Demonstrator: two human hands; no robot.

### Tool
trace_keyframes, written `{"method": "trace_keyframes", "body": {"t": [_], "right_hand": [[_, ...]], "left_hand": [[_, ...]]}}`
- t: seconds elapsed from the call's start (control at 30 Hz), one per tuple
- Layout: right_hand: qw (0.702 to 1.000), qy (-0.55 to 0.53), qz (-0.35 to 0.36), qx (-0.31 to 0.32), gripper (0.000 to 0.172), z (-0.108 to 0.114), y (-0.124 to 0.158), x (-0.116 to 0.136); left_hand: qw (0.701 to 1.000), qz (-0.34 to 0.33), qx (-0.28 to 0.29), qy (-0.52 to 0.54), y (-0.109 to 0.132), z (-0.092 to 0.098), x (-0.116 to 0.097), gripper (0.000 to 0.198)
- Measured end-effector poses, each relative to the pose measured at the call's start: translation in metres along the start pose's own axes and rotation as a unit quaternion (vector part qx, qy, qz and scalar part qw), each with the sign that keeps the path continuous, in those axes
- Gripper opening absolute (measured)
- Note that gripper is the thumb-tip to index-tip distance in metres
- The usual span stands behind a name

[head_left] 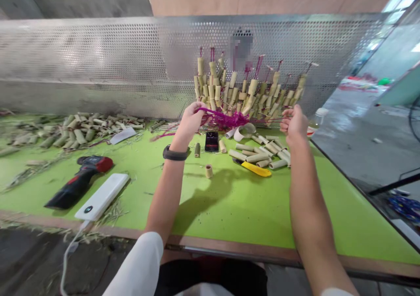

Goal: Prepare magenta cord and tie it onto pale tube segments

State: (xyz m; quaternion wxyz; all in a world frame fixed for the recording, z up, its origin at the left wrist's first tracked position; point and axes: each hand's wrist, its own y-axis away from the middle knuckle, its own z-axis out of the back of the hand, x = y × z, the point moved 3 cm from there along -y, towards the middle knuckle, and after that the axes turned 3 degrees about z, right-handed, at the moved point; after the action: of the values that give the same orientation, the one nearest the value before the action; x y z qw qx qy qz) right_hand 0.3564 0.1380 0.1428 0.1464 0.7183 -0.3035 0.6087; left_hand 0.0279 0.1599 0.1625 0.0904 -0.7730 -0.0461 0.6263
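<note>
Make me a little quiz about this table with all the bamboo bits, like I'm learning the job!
1. True or false: the left hand holds magenta string.
2. What lies beside the white power bank? A: a red-and-black drill. B: a teapot. C: a football.
3. Fill in: the phone lies on a ___ table.

Key: 1 true. 2 A. 3 green.

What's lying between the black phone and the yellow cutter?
Loose bamboo tubes on the green table, between phone and yellow cutter, seen in the head view.
</note>
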Motion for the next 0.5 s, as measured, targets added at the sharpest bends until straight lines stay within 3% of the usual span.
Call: {"method": "trace_keyframes", "body": {"t": [0.17,0.3,0.4,0.5], "right_hand": [[0.998,-0.031,-0.036,-0.044,0.041,0.015,0.0,0.01],[0.989,-0.096,-0.038,-0.108,0.036,0.036,-0.001,0.023],[0.987,-0.138,0.005,-0.083,0.035,0.041,0.003,0.038],[0.988,-0.134,0.07,-0.025,0.033,0.029,0.016,0.051]], "left_hand": [[0.999,-0.001,-0.002,0.046,-0.002,0.01,-0.004,0.016],[0.995,0.01,-0.093,0.024,-0.011,0.047,-0.008,0.02],[0.985,-0.001,-0.155,-0.081,-0.015,0.075,-0.009,0.02],[0.974,-0.006,-0.164,-0.158,-0.014,0.088,-0.008,0.016]]}}
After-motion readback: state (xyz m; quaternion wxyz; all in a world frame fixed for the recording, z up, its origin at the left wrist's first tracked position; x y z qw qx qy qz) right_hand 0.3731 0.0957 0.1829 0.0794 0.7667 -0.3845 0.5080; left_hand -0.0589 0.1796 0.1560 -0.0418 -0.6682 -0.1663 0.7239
